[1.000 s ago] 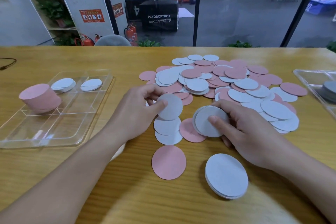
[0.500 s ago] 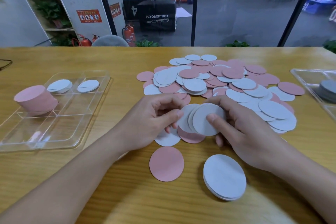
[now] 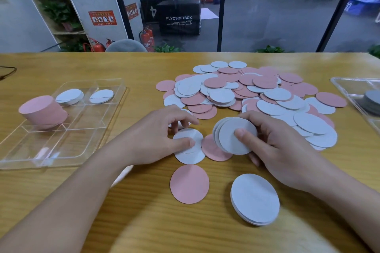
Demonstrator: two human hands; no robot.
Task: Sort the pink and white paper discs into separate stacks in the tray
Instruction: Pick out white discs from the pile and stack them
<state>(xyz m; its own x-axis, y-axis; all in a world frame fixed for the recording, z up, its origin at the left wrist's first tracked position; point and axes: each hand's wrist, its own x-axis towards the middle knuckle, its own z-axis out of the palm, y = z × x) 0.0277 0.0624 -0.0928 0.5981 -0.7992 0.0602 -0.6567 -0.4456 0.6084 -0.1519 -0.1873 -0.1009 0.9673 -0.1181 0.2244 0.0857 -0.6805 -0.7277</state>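
Many pink and white discs (image 3: 255,92) litter the wooden surface (image 3: 144,222) before a glass wall. The right hand (image 3: 277,146) grips a white stack (image 3: 234,135); the left hand (image 3: 156,135) pinches one white disc (image 3: 190,135). The tray (image 3: 61,129) sits left.

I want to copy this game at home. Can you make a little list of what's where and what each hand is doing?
table: wooden
pile: pink and white discs mixed, beyond the hands
tray: clear, on the left
pink stack: tall, leaning, in the tray
white stacks: two low ones at the tray's far side
left hand: pinching a white disc on the table
right hand: holding a fan of white discs
near stack: white discs by the right forearm
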